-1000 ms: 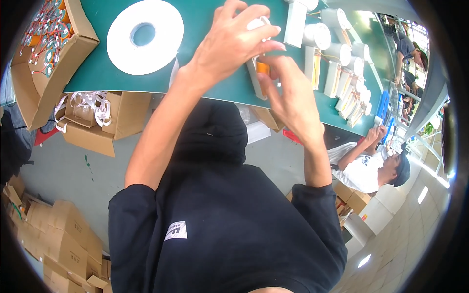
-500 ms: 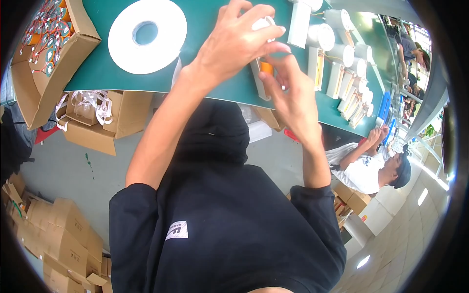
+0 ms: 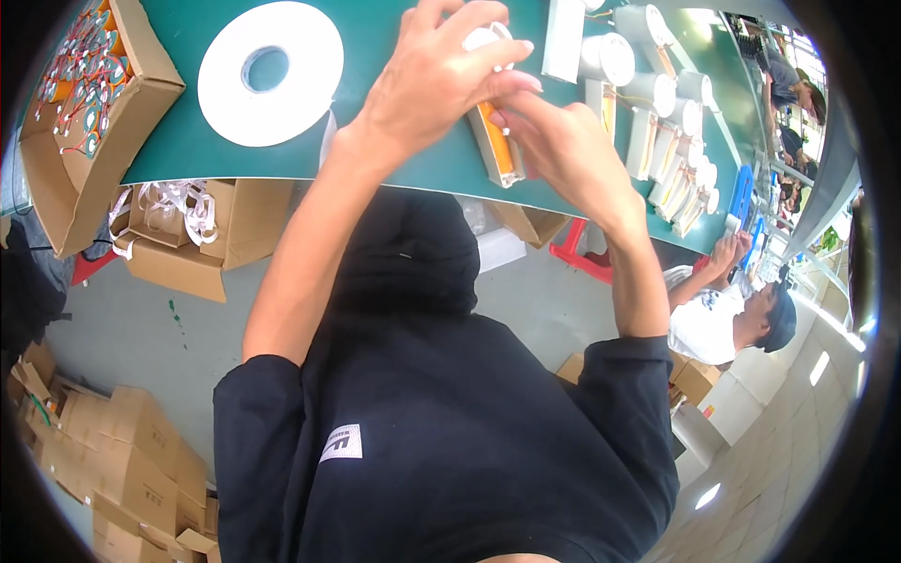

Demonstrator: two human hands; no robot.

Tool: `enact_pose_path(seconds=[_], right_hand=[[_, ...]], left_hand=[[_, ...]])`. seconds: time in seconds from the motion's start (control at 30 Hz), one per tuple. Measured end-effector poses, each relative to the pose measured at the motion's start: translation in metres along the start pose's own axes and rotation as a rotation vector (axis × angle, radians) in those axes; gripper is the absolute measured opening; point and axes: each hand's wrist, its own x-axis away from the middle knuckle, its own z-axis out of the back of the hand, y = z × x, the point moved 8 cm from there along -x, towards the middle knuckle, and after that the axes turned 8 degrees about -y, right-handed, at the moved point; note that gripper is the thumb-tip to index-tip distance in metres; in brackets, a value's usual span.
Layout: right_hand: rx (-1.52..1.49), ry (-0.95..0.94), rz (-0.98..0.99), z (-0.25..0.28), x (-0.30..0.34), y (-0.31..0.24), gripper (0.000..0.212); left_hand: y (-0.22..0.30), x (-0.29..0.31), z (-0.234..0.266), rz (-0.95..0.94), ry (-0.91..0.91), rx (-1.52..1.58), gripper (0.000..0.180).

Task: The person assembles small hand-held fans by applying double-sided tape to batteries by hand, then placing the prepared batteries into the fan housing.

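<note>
While your two hands meet over the green table [image 3: 188,155] at about twelve o'clock, your left hand [image 3: 436,80] is clenched around a small white cylinder [image 3: 488,38], thumb and fingers wrapped over its top, and your right hand [image 3: 554,141] pinches the near end of the narrow orange-and-white strip [image 3: 496,141] that runs down from it to the table edge. The cylinder looks like light, rigid plastic, smooth enough to twist in your palm, so a grip around its body is the safer one; the strip looks thin and stiff but likely bends or creases if you squeeze its middle, so take it by the long edges near the end. One big white tape roll [image 3: 270,73] lies flat at eleven o'clock, well apart from your hands. At one o'clock stands a row of similar white cylinders [image 3: 648,84] with their strips; I count roughly eight, though the far ones blur together. Two open cardboard boxes show at ten o'clock: one box of round parts [image 3: 80,103] on the table corner, one box of white loops [image 3: 178,230] below the edge. One co-worker [image 3: 727,319] sits at three o'clock.
</note>
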Motion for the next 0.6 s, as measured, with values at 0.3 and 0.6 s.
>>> enact_pose_path(seconds=[0.3,0.6], right_hand=[[0.102,-0.169,0.062,0.001,-0.001,0.004,0.036],[0.297,-0.454,0.052,0.001,0.000,-0.009,0.093]], left_hand=[[-0.001,-0.004,0.002,-0.051,-0.013,-0.084,0.029],[0.000,-0.002,0.003,-0.006,-0.006,-0.080,0.030]])
